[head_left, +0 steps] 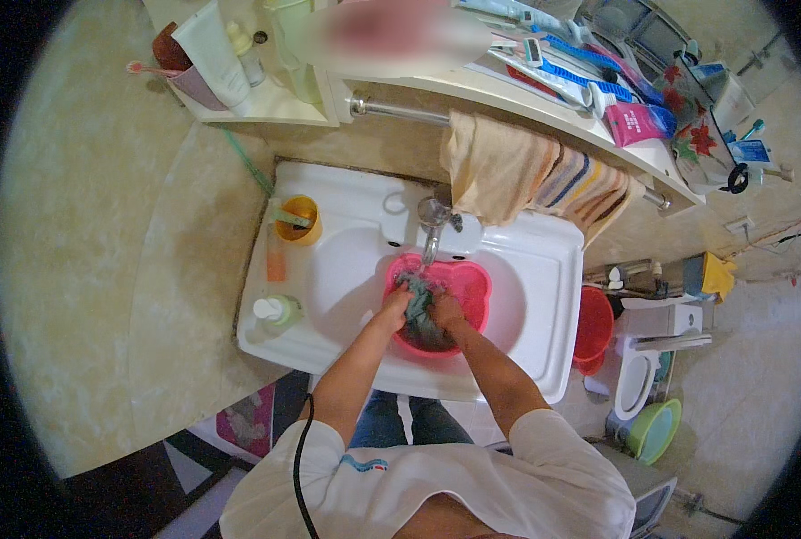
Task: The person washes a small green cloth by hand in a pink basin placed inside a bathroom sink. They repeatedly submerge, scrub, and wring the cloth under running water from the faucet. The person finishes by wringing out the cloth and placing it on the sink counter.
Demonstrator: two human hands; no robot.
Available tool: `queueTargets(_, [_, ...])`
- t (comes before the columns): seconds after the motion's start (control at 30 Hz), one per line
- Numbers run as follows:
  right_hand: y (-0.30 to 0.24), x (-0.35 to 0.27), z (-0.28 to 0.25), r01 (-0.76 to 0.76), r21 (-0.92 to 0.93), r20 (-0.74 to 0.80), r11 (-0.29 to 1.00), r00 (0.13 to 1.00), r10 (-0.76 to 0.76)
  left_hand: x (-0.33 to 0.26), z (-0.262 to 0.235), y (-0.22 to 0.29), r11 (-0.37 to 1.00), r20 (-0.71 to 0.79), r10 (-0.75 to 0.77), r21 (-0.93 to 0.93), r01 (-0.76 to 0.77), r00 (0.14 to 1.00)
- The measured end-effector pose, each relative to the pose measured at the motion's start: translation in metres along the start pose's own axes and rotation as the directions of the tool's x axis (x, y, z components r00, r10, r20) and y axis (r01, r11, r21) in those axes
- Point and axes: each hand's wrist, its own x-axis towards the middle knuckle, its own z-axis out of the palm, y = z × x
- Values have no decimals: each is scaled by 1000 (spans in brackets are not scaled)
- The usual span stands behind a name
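Note:
A pink basin (479,296) stands in the white sink (535,296), under the metal tap (432,216). In it lies a bunched grey-green cloth (425,325), looking wet where water from the tap falls on it. My left hand (397,307) grips the cloth along its left side, fingers closed on the fabric. On the other side my right hand (447,311) is closed on the cloth too, its fingertips partly hidden in the folds.
A yellow cup (300,221) and a pump bottle (277,310) stand on the sink's left ledge. Behind the tap, a striped towel (535,171) hangs from a rail below a shelf (544,103) of toiletries. A red bucket (594,323) and a toilet (636,382) are at right.

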Motion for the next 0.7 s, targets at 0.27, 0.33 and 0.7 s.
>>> queueTargets(0.27, [-67, -39, -29, 214, 399, -330, 892, 941, -79, -14, 7, 2, 975, 279, 51, -221, 12, 959])
queueTargets(0.33, [-80, -50, -31, 245, 386, -323, 889, 939, -119, -18, 13, 4, 959, 364, 174, -273, -73, 915])
queueTargets(0.7, [-41, -12, -47, -154, 167, -228, 974, 955, 190, -19, 37, -1, 941, 175, 65, -338, -2, 982])
